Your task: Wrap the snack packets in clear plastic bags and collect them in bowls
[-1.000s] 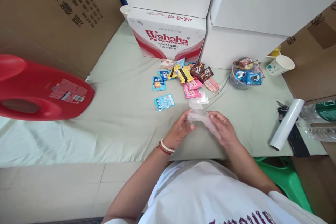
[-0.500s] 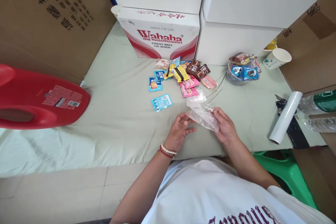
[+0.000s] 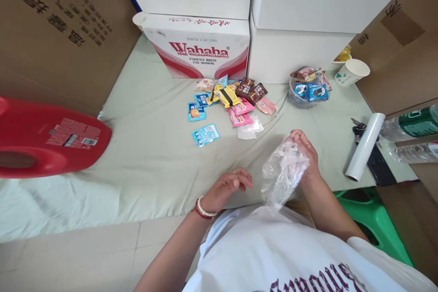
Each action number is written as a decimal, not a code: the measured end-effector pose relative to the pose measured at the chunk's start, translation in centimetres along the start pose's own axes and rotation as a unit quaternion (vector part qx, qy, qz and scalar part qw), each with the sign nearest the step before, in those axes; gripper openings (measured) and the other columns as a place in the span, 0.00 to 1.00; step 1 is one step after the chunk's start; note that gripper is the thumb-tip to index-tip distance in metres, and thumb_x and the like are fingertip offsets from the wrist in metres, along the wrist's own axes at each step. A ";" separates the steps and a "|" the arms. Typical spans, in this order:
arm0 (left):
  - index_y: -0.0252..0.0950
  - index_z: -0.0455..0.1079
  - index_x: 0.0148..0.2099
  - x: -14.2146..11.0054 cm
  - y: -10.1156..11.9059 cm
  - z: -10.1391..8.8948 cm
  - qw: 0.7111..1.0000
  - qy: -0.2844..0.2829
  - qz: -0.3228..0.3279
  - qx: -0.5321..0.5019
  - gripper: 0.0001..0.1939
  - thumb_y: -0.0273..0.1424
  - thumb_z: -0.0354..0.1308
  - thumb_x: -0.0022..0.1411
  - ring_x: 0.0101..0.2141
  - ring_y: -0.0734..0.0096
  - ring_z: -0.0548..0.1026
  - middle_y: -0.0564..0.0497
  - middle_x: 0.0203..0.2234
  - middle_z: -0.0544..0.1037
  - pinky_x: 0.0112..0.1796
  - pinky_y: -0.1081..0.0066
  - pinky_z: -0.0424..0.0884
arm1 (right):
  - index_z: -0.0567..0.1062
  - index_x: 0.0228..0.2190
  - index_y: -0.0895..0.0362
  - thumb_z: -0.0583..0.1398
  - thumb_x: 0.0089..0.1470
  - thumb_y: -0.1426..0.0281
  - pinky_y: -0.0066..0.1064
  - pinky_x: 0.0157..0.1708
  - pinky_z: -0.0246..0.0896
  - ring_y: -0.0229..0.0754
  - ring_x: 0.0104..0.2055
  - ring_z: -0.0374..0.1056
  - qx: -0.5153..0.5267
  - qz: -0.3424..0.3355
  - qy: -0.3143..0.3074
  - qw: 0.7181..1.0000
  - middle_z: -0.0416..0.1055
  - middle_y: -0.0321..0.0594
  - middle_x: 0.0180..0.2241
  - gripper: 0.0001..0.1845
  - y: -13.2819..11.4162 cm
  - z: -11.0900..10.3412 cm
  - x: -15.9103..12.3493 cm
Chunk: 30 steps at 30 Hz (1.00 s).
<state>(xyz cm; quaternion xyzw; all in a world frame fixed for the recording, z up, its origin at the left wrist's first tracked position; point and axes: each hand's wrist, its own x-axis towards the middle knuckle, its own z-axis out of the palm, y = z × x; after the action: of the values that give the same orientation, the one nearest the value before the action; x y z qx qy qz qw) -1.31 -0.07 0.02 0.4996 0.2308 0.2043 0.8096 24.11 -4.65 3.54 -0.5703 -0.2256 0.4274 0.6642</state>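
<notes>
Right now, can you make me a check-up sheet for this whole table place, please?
Surface: wrinkled pale green cloth.
Things: clear plastic bag in the right hand; snack packets piled on the cloth, more in a clear bowl.
Clutter: red jug, white roll, paper cup, plastic bottles.
Hands: right gripping the bag; left hand loosely curled, nothing seen in it.
Cables: nothing seen.
Surroundings: Wahaha carton, brown cardboard boxes, green stool.

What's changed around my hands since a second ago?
The left hand has let go of the crumpled clear plastic bag and stands apart from it. The right hand keeps its grip, having carried the bag rightward and closer to the body. The flat light-blue packet and multicoloured heap of snack packets stayed put.
</notes>
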 end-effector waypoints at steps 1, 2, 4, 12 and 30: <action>0.36 0.83 0.40 0.0 0.2 0.0 1.000 -0.008 0.004 0.014 0.31 0.60 0.58 0.60 0.39 0.60 0.74 0.40 0.41 0.78 0.38 0.65 0.70 | 0.67 0.32 0.49 0.66 0.53 0.54 0.31 0.27 0.57 0.39 0.25 0.59 0.020 0.016 -0.016 1.000 0.61 0.32 0.26 0.17 -0.1 0.1 0.0; 0.37 0.83 0.43 0.1 0.4 0.1 1.000 -0.009 0.003 0.028 0.32 0.61 0.58 0.59 0.43 0.56 0.75 0.39 0.44 0.78 0.42 0.62 0.71 | 0.67 0.32 0.50 0.66 0.52 0.53 0.32 0.27 0.57 0.39 0.25 0.59 0.035 0.027 -0.030 0.999 0.61 0.32 0.26 0.17 0.0 0.4 0.0; 0.40 0.80 0.53 0.9 0.7 0.9 0.999 -0.007 0.007 0.040 0.34 0.60 0.63 0.55 0.52 0.48 0.73 0.39 0.52 0.77 0.51 0.57 0.69 | 0.66 0.31 0.50 0.66 0.51 0.52 0.32 0.28 0.59 0.40 0.27 0.61 0.039 0.038 -0.041 0.998 0.62 0.33 0.26 0.19 0.2 1.2 -0.2; 0.38 0.78 0.39 4.4 1.2 3.9 0.988 0.106 0.075 -0.079 0.20 0.43 0.76 0.49 0.40 0.65 0.75 0.49 0.38 0.79 0.46 0.66 0.70 | 0.71 0.32 0.51 0.66 0.55 0.50 0.29 0.27 0.57 0.37 0.25 0.59 -0.049 0.028 -0.078 0.995 0.65 0.32 0.26 0.19 1.1 2.0 -1.4; 0.38 0.71 0.36 4.5 0.7 2.9 0.948 0.247 0.052 -0.194 0.22 0.49 0.73 0.52 0.29 0.75 0.75 0.56 0.28 0.78 0.34 0.72 0.73 | 0.72 0.31 0.51 0.68 0.50 0.50 0.30 0.32 0.62 0.40 0.34 0.66 -0.009 0.044 -0.048 0.998 0.74 0.37 0.38 0.20 1.7 1.7 -0.8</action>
<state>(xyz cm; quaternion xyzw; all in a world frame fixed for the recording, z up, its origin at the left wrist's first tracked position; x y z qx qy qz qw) 3.92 0.70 1.05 0.2785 0.3528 0.4040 0.7967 21.79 -4.33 2.46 -0.5643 -0.2360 0.4814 0.6278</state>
